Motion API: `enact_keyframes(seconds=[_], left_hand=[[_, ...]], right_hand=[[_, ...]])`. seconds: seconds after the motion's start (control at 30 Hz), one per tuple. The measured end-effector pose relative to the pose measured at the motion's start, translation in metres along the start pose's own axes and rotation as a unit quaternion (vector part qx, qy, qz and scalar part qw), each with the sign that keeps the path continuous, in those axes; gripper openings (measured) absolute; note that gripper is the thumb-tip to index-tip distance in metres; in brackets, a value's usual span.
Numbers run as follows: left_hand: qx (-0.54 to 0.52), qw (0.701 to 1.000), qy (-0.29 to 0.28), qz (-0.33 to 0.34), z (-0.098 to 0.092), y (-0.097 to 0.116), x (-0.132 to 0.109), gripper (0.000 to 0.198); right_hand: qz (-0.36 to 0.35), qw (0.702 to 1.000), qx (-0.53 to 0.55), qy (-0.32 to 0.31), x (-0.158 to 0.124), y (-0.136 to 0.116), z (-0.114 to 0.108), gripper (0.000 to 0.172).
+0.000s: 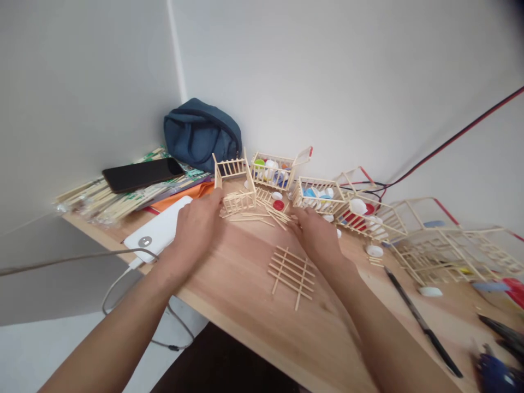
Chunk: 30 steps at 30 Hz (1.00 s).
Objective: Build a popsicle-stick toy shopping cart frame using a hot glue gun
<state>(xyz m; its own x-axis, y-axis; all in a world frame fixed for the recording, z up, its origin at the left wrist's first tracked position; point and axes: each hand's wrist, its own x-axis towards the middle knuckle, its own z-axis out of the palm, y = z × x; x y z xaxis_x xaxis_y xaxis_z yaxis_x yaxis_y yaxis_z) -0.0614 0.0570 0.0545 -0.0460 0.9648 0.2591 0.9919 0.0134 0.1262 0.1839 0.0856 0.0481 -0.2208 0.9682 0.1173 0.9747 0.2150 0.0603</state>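
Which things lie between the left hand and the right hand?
In the head view, a small stick frame, loose wooden sticks and a red cap lie between the left hand and the right hand.

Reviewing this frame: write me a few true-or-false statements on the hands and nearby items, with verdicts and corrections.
1. A dark phone lies on top of packaged sticks. True.

2. The right hand holds a black-handled tool. False: the tool lies on the table, and the right hand is beside loose sticks.

3. A flat stick grid lies between the two forearms. True.

4. The blue bag stands at the far right. False: the blue bag is behind the left hand, against the wall.

5. A cable is plugged into the white device. True.
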Motion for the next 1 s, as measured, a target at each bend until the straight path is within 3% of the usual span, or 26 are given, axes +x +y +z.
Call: enact_keyframes(seconds=[0.17,0.23,0.4,0.57,0.7,0.8,1.0], left_hand=[[-0.037,0.999,0.013,-0.013,-0.008,-0.006,0.005,0.023],[-0.057,0.998,0.019,-0.011,-0.010,-0.007,0.007,0.022],[-0.057,0.998,0.027,-0.004,-0.012,-0.011,0.006,0.019],[-0.020,0.999,0.026,0.005,-0.009,-0.010,0.002,0.023],[0.011,1.000,0.005,0.027,-0.006,-0.002,0.000,0.025],[0.017,0.999,-0.022,0.041,-0.002,0.002,0.001,0.027],[0.000,0.997,-0.036,0.072,0.000,0.005,0.000,0.028]], right_hand=[[-0.130,0.991,0.035,0.005,0.020,-0.024,-0.004,0.025],[-0.152,0.988,0.030,-0.010,0.031,-0.034,-0.002,0.023],[-0.156,0.987,0.021,-0.029,0.049,-0.045,0.008,0.023],[-0.111,0.992,0.055,-0.023,0.046,-0.028,-0.005,0.020],[-0.077,0.990,0.116,-0.028,0.017,0.001,-0.029,0.015],[-0.070,0.963,0.258,-0.022,-0.029,0.018,-0.040,0.012],[-0.051,0.952,0.303,-0.004,-0.125,0.013,-0.020,0.009]])
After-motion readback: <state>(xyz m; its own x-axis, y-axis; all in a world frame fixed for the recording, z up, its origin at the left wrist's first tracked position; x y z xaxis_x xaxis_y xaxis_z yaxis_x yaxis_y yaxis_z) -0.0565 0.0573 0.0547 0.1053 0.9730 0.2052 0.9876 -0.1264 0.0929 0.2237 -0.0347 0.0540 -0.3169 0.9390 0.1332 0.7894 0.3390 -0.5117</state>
